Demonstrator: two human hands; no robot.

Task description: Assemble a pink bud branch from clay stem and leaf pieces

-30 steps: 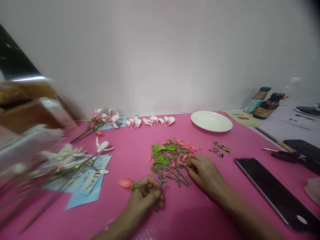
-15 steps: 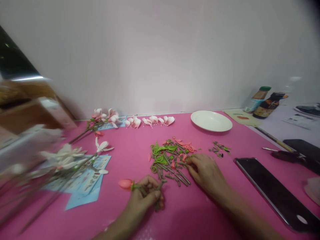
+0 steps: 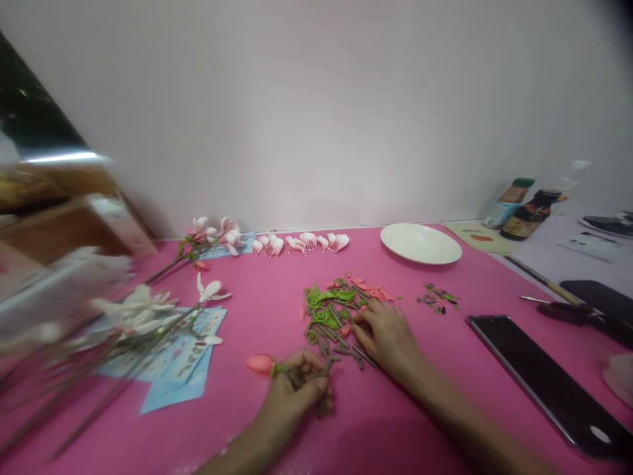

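A brown branched stem with a pink bud (image 3: 260,364) at its left end lies in my left hand (image 3: 301,389), whose fingers are wrapped round it. My right hand (image 3: 388,336) reaches into the right side of a pile of small parts, fingertips bent down among them; what they touch is too small to tell. In the pile are green curled pieces (image 3: 324,315), short brown stems and pink pieces (image 3: 373,290). Rows of pale pink petals (image 3: 309,242) stand behind it. A few small dark and green bits (image 3: 438,297) lie to the right.
White flowers (image 3: 138,310) on blue cards (image 3: 178,389) and a pink blossom branch (image 3: 212,237) are on the left, beside boxes. A white plate (image 3: 420,244) stands at the back. To the right are a phone (image 3: 539,382), a screwdriver (image 3: 568,310) and bottles (image 3: 529,214).
My right hand has moved left, further over the pile. The view has shifted slightly; my left hand keeps its hold on the stem.
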